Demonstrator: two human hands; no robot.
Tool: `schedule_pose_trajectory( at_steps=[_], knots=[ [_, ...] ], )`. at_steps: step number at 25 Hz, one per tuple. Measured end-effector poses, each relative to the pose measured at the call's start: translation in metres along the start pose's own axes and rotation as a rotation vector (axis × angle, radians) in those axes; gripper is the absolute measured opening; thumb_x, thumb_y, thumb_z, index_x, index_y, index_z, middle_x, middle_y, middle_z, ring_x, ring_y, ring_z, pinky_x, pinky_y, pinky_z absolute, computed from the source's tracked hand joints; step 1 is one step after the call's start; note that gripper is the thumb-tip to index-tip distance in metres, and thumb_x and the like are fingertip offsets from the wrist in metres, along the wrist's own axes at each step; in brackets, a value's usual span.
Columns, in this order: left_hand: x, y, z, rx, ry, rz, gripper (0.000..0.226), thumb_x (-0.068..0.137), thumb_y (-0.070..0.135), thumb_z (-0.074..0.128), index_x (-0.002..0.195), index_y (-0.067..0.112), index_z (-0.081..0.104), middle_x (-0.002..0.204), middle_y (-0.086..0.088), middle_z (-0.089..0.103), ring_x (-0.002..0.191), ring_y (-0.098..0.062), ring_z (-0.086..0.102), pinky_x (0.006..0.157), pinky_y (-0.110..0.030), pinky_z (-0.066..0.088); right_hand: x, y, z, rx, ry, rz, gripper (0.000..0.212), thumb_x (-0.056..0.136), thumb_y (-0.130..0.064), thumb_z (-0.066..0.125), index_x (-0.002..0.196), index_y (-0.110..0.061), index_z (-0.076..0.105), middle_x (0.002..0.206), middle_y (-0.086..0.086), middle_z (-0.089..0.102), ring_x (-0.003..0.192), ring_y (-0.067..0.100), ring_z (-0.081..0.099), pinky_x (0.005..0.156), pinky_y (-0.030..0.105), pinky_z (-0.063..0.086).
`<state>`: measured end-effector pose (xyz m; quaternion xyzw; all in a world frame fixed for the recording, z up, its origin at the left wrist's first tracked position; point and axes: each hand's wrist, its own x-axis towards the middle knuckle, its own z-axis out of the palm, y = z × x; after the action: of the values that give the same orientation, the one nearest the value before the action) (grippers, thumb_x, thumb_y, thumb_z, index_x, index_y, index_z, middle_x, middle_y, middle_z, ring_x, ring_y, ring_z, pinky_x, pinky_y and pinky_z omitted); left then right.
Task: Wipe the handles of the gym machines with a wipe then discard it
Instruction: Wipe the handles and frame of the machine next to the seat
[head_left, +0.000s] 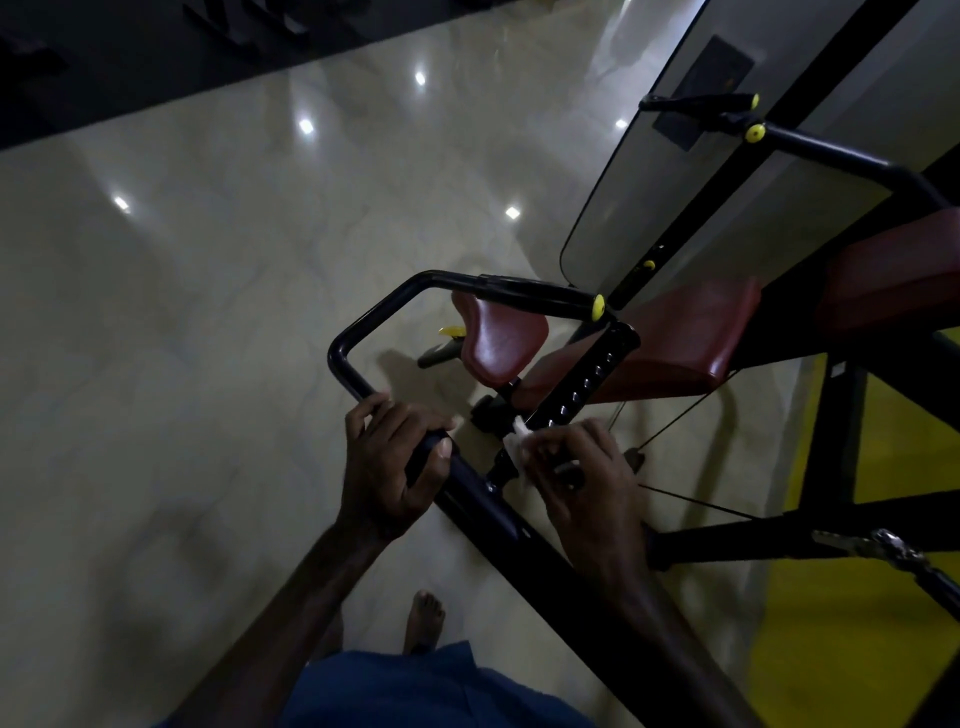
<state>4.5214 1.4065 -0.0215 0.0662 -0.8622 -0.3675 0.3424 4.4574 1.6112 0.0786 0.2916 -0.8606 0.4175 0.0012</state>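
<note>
A glossy pale floor (218, 322) reflects ceiling lights. A yellow mat (857, 623) lies at right. A bare foot (426, 618) stands on the floor above blue cloth (415, 691).

Bare forearms with no sleeves, blue garment (415, 691) at the waist, one bare foot (426, 618) showing

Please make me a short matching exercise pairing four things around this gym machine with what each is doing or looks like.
Things:
1. left hand
2. right hand
3. round end cap on the black padded handle
4. padded seat

States:
A. dark red
B. yellow
C. grips the black bent tubular bar
D. holds the white crumpled wipe

Pairs: 1-C, 2-D, 3-B, 4-A
</note>
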Motion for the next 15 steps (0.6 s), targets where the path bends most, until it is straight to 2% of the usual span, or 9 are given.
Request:
schedule_pose_trajectory(
  at_steps=[2,4,7,10,12,15],
  knots=[
    [0.000,0.000,-0.001,-0.001,0.007,0.018,0.033,0.104,0.037,0.045,0.106,0.018,0.073,0.106,0.011,0.071,0.099,-0.015,0.068,0.112,-0.051,0.036,0.014,0.004,-0.010,-0.241,-0.049,-0.183,0.025,0.099,-0.030,0.067,0.113,-0.011,0.076,0.107,-0.003,0.058,0.087,0.009,0.061,0.066,0.023,0.057],
    [0.000,0.001,0.000,0.000,0.012,0.022,0.033,0.104,0.037,0.046,0.106,0.018,0.072,0.106,0.011,0.071,0.098,-0.015,0.068,0.112,-0.051,0.037,0.024,0.004,-0.016,-0.424,-0.082,-0.284,0.022,0.100,-0.025,0.067,0.114,-0.012,0.077,0.104,0.002,0.058,0.090,0.016,0.056,0.060,0.032,0.056],
    [-0.001,0.001,-0.001,0.006,0.014,0.004,0.034,0.104,0.037,0.046,0.104,0.017,0.073,0.104,0.009,0.071,0.098,-0.015,0.067,0.114,-0.050,0.036,0.026,-0.001,-0.010,-0.561,-0.259,-0.488,0.014,0.093,-0.012,0.075,0.106,-0.014,0.077,0.103,0.004,0.061,0.092,0.021,0.056,0.069,0.038,0.051],
    [-0.001,0.002,-0.002,0.013,0.012,-0.008,0.035,0.104,0.038,0.046,0.104,0.016,0.073,0.104,0.008,0.071,0.099,-0.015,0.066,0.115,-0.050,0.036,0.064,0.001,-0.019,-0.630,-0.350,-0.512,0.008,0.095,-0.015,0.070,0.101,-0.014,0.075,0.104,0.006,0.061,0.095,0.025,0.055,0.076,0.044,0.050],
    [-0.002,0.003,-0.003,0.020,0.010,-0.010,0.035,0.104,0.038,0.046,0.103,0.015,0.073,0.103,0.007,0.071,0.099,-0.014,0.066,0.117,-0.050,0.035,0.080,-0.003,-0.021,-0.712,-0.412,-0.477,0.015,0.093,-0.021,0.061,0.100,-0.017,0.073,0.108,0.004,0.059,0.103,0.025,0.053,0.084,0.047,0.050],
    [-0.002,0.002,-0.003,0.034,0.012,-0.001,0.035,0.105,0.038,0.046,0.103,0.016,0.073,0.103,0.007,0.070,0.100,-0.016,0.067,0.117,-0.050,0.036,0.073,-0.017,-0.007,-0.769,-0.656,-0.588,0.012,0.093,-0.033,0.067,0.105,-0.031,0.068,0.115,-0.009,0.064,0.115,0.019,0.045,0.095,0.043,0.036]
  ],
)
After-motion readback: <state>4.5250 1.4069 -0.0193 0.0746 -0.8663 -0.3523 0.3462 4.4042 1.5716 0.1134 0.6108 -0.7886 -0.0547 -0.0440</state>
